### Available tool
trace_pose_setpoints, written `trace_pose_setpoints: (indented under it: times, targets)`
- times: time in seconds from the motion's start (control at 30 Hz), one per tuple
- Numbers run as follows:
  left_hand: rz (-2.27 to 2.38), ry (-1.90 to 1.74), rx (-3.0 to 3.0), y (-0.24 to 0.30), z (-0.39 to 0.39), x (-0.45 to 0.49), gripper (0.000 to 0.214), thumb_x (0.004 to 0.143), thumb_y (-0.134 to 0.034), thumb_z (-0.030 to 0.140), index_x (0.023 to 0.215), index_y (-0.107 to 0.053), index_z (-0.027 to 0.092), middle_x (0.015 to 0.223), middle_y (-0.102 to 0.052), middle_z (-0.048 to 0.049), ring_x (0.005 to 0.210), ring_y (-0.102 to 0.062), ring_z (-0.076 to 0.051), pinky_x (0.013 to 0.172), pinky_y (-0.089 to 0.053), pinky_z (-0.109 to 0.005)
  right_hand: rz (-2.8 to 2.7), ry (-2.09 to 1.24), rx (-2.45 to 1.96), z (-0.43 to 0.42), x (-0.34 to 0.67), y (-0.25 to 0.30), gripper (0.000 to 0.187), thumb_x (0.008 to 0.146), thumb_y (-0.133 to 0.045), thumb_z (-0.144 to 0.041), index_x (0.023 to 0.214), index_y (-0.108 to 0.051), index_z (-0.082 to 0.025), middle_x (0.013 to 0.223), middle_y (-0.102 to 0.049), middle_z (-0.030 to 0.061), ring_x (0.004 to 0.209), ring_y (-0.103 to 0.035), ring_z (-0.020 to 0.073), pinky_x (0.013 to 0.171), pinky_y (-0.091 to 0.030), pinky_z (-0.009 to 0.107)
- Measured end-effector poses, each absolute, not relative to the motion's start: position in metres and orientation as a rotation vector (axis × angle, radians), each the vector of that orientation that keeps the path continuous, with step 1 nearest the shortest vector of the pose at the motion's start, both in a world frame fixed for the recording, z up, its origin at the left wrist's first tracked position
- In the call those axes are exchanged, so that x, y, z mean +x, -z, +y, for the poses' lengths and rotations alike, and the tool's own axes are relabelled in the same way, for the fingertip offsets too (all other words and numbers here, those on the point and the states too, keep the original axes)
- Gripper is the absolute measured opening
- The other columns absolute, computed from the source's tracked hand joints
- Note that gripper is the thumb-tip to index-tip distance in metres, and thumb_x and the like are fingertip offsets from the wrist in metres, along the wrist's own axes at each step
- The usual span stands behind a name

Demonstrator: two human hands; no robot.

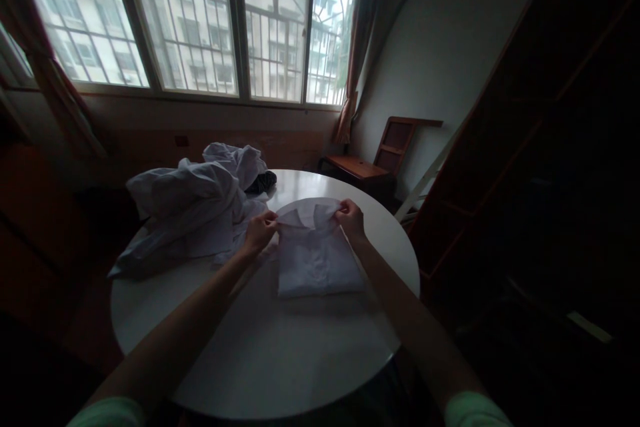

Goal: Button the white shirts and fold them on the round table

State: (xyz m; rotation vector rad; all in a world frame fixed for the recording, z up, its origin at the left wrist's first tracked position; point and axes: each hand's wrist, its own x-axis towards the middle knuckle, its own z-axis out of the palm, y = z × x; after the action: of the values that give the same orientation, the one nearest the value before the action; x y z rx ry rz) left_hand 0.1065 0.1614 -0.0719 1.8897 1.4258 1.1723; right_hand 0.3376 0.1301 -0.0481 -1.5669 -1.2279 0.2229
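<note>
A white collared shirt [320, 263], folded into a rough rectangle, lies on the round white table [260, 347] with its collar at the far end. My left hand [261, 231] pinches the left side of the collar between thumb and fingers. On the other side, my right hand [351, 217] grips the right collar tip the same way. Between the two hands the collar is spread and slightly raised. The lower part of the shirt rests flat, with some creases in the middle.
A heap of crumpled white clothes [187, 203] covers the table's left side, with a dark bundle [263, 181] at its right end. Beyond the table stand a wooden chair [360, 167] and barred windows [195, 27]. A dark wooden cabinet [480, 167] rises on the right.
</note>
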Motion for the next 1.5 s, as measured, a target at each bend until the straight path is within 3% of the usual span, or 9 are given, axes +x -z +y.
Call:
trace_pose_setpoints:
  times: [0.13, 0.27, 0.4, 0.53, 0.73, 0.87, 0.97, 1.23, 1.5]
  targets:
    - [1.236, -1.181, 1.528, 0.066, 0.161, 0.105, 0.028, 0.068, -0.041, 0.032, 0.068, -0.062, 0.013, 0.061, -0.066, -0.0061, 0.058, -0.061, -0.017, 0.054, -0.039, -0.025, -1.221, -0.230, -1.506, 0.126, 0.343, 0.061, 0.008, 0.062, -0.047, -0.027, 0.062, -0.051, -0.020, 0.054, -0.054, -0.0033, 0.054, -0.051, 0.0131, 0.052, -0.039, 0.022]
    - [1.282, -1.263, 1.487, 0.066, 0.159, 0.106, 0.037, 0.069, -0.044, 0.044, 0.060, -0.060, 0.013, 0.057, -0.064, -0.0072, 0.055, -0.060, -0.017, 0.053, -0.038, -0.025, -1.163, -0.404, -1.471, 0.124, 0.350, 0.064, 0.035, 0.076, -0.036, -0.044, 0.056, -0.050, -0.019, 0.048, -0.052, -0.0013, 0.050, -0.053, 0.0141, 0.048, -0.039, 0.023]
    - [1.383, -1.238, 1.695, 0.070, 0.160, 0.108, 0.038, 0.065, -0.053, 0.051, 0.051, -0.057, 0.015, 0.050, -0.058, -0.0029, 0.054, -0.055, -0.015, 0.052, -0.034, -0.023, -1.191, -0.434, -1.531, 0.120, 0.352, 0.059, 0.042, 0.070, -0.047, -0.055, 0.049, -0.049, -0.019, 0.044, -0.050, -0.0016, 0.046, -0.054, 0.0145, 0.046, -0.039, 0.023]
    - [1.439, -1.271, 1.788, 0.075, 0.160, 0.111, 0.029, 0.056, -0.066, 0.043, 0.055, -0.054, 0.017, 0.053, -0.055, 0.0014, 0.055, -0.052, -0.013, 0.052, -0.033, -0.022, -1.320, -0.202, -1.611, 0.119, 0.351, 0.058, 0.032, 0.061, -0.061, -0.047, 0.052, -0.050, -0.019, 0.050, -0.055, -0.0011, 0.052, -0.054, 0.0140, 0.052, -0.040, 0.024]
    - [1.283, -1.251, 1.665, 0.086, 0.167, 0.115, 0.020, 0.058, -0.066, 0.028, 0.070, -0.057, 0.015, 0.060, -0.055, 0.0017, 0.059, -0.053, -0.012, 0.054, -0.038, -0.021, -1.151, -0.249, -1.604, 0.127, 0.356, 0.065, 0.037, 0.054, -0.066, -0.030, 0.086, -0.055, -0.017, 0.063, -0.058, -0.0008, 0.055, -0.055, 0.0139, 0.051, -0.043, 0.025]
    - [1.241, -1.244, 1.475, 0.082, 0.165, 0.116, 0.013, 0.063, -0.062, 0.024, 0.064, -0.054, 0.014, 0.058, -0.053, 0.0013, 0.057, -0.052, -0.010, 0.052, -0.040, -0.020, -1.154, -0.397, -1.601, 0.130, 0.360, 0.066, 0.011, 0.064, -0.057, -0.027, 0.069, -0.056, -0.018, 0.061, -0.057, -0.0009, 0.053, -0.054, 0.0119, 0.048, -0.045, 0.023]
    - [1.155, -1.234, 1.215, 0.072, 0.160, 0.116, 0.013, 0.066, -0.063, 0.021, 0.066, -0.052, 0.013, 0.059, -0.053, 0.0010, 0.057, -0.053, -0.009, 0.054, -0.044, -0.020, -1.048, -0.532, -1.527, 0.128, 0.362, 0.064, 0.007, 0.066, -0.056, -0.023, 0.063, -0.054, -0.018, 0.059, -0.056, -0.0012, 0.053, -0.054, 0.0114, 0.047, -0.047, 0.023]
    - [0.903, -1.100, 0.768, 0.054, 0.156, 0.117, 0.018, 0.080, -0.043, 0.006, 0.068, -0.054, 0.013, 0.067, -0.061, -0.0037, 0.065, -0.059, -0.009, 0.070, -0.051, -0.022, -1.020, -1.087, -1.208, 0.126, 0.371, 0.060, 0.010, 0.071, -0.047, -0.016, 0.065, -0.054, -0.017, 0.062, -0.061, 0.0047, 0.069, -0.061, 0.0186, 0.068, -0.053, 0.034]
    - [0.803, -1.037, 0.969, 0.050, 0.150, 0.124, 0.024, 0.080, -0.037, 0.008, 0.072, -0.059, 0.012, 0.071, -0.065, -0.0073, 0.081, -0.062, -0.016, 0.075, -0.051, -0.028, -1.128, -1.202, -1.142, 0.121, 0.368, 0.051, 0.017, 0.070, -0.039, -0.013, 0.068, -0.056, -0.015, 0.064, -0.061, 0.0104, 0.079, -0.060, 0.0240, 0.076, -0.048, 0.042]
